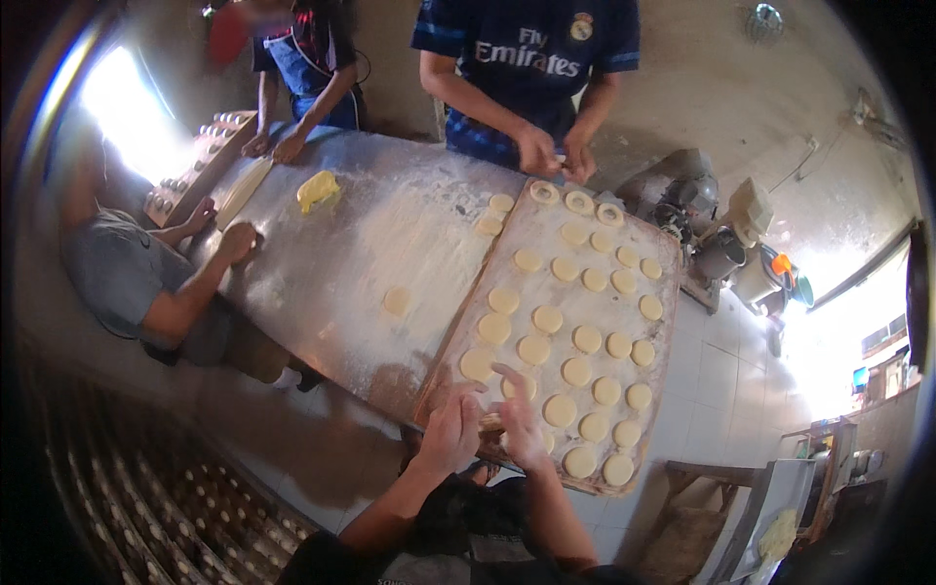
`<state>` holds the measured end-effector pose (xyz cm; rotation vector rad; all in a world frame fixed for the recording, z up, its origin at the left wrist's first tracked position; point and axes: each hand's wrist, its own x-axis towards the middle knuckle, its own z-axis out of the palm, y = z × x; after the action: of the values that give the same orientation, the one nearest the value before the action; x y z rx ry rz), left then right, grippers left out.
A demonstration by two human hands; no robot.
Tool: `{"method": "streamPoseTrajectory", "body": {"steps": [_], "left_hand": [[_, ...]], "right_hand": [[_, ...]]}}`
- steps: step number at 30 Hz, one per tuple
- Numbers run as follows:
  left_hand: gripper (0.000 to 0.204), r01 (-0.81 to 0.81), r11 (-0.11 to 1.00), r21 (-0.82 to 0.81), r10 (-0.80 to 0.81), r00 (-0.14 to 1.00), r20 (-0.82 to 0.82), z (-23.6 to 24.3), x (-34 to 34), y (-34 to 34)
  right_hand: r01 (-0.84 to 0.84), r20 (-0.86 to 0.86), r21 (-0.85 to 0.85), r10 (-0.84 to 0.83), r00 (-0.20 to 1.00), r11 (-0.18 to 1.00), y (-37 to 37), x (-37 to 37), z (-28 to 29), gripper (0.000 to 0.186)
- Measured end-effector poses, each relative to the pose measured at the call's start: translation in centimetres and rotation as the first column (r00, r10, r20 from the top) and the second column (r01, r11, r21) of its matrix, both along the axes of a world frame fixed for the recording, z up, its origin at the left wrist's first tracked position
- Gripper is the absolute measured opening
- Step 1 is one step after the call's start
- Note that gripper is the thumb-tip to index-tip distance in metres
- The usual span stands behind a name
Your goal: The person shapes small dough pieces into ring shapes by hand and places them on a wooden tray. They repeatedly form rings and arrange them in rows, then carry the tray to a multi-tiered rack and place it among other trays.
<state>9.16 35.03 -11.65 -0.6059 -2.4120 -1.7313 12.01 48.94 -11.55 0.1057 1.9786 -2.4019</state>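
Note:
My left hand (451,429) is closed, fingers pressed together, at the near edge of a floured wooden board (609,278). A pale dough piece (491,422) shows in part between my hands; the left seems to grip it. Close beside it my right hand (522,429) has its fingers apart, the index finger stretched upward over the board. Flat dough rounds, such as one (560,410) right of my hands, lie in loose rows on the board. At its far end sit a few dough rings (578,202) with holes.
A floured metal table (331,263) adjoins the board, with a yellow dough lump (317,191) on it. A person (536,88) across handles a small piece; two more people work at the left. Racked trays (185,497) with pale pieces stand lower left, a wooden stool (712,478) lower right.

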Motion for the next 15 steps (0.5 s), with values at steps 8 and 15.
{"method": "streamPoseTrajectory", "body": {"steps": [8, 15], "left_hand": [[0.045, 0.1, 0.843, -0.528, 0.149, 0.901, 0.408, -0.3, -4.7, -3.4], [0.066, 0.211, 0.807, -0.552, -0.004, 0.936, 0.351, -1.5, -5.7, -7.7]], "right_hand": [[0.092, 0.166, 0.474, -0.191, 0.967, 0.876, -3.9, -2.2, -2.0, 0.058], [-0.035, 0.129, 0.809, -0.119, 0.985, 0.586, -4.7, -2.3, -3.2, 0.067]]}}
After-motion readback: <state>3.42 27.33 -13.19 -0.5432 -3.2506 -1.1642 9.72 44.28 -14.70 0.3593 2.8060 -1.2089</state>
